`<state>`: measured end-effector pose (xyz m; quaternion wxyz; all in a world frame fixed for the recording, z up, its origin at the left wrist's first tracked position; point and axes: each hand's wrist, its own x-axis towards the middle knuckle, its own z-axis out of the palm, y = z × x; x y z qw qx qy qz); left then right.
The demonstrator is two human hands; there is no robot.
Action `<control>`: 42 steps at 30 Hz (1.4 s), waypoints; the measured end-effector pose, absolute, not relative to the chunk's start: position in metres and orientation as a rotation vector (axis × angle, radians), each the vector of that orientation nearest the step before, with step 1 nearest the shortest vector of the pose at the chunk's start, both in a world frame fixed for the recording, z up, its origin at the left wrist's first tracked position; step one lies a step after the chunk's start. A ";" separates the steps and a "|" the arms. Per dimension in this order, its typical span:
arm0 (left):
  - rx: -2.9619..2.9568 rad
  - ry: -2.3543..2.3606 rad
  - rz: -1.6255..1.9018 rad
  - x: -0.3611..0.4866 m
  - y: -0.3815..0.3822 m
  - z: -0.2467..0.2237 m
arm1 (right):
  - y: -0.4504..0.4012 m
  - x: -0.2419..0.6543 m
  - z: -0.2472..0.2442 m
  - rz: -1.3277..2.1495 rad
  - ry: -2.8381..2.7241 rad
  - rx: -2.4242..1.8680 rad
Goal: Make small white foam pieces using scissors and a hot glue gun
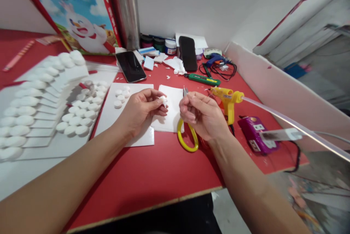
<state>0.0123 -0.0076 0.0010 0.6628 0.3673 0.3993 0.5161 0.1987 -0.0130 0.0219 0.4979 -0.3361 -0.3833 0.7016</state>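
Note:
My left hand [144, 110] pinches a small white piece [163, 100] between thumb and fingers, above a white sheet [173, 117]. To its right, my right hand [201, 111] is closed, thumb against the forefinger; whatever it may hold is too small to make out. Yellow-handled scissors [188, 142] lie under and beside my right hand, with the blade tips showing past the fingers. Several white ovals [120, 98] rest on a white board [109, 117] left of my left hand.
Many white ovals [75, 121] and stacked white cards [43, 124] cover the left side. Two phones [131, 66], a steel bottle [125, 11] and a green tool [203, 79] are behind. A yellow glue gun [228, 100] and purple box [258, 135] stand right.

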 end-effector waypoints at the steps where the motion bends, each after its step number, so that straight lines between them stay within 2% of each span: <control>1: 0.830 0.903 1.166 0.012 -0.008 0.001 | -0.013 0.198 0.021 1.658 -0.947 -0.812; 13: 0.833 0.900 1.159 0.013 -0.007 0.002 | -0.012 0.197 0.019 1.598 -0.939 -0.918; 21: 0.859 0.881 1.131 0.012 -0.007 0.002 | -0.010 0.200 0.021 1.708 -0.862 -0.905; 28: 0.923 0.828 1.123 0.012 -0.009 0.000 | -0.011 0.199 0.018 1.604 -0.907 -0.881; 42: 1.910 1.037 1.212 0.012 -0.023 0.010 | -0.011 0.198 0.018 1.593 -0.897 -0.907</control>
